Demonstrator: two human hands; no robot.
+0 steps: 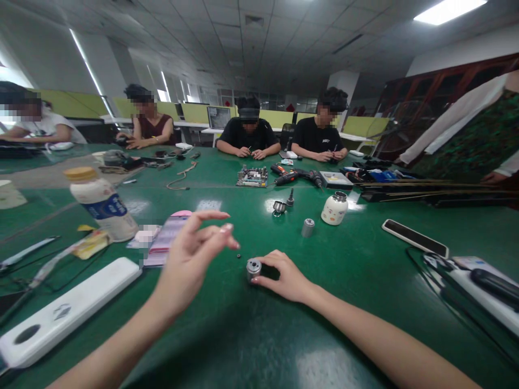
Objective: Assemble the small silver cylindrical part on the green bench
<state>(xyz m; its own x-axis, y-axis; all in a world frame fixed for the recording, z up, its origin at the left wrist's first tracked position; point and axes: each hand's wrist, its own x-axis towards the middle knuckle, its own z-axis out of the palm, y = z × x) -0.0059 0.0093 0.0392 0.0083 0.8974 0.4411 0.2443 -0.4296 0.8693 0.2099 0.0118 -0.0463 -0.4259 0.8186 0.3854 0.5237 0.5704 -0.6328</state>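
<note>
My right hand (pixel 286 278) rests on the green table (pixel 259 335) with its fingers wrapped round a small silver cylindrical metal part (pixel 253 268), which stands upright. My left hand (pixel 194 254) hovers just left of it, raised off the table, fingers apart and loosely curled, with nothing visible in them. A tiny dark screw (pixel 239 256) lies on the table between the left fingertips and the metal part.
A milk bottle (pixel 101 204), a pink booklet (pixel 168 237) and a white case (pixel 60 313) lie left. Another metal cylinder (pixel 307 227), a white jar (pixel 334 208), a ring part (pixel 279 207), a phone (pixel 414 237), a circuit board (pixel 252 176) and drills sit beyond. Several people sit at the far side.
</note>
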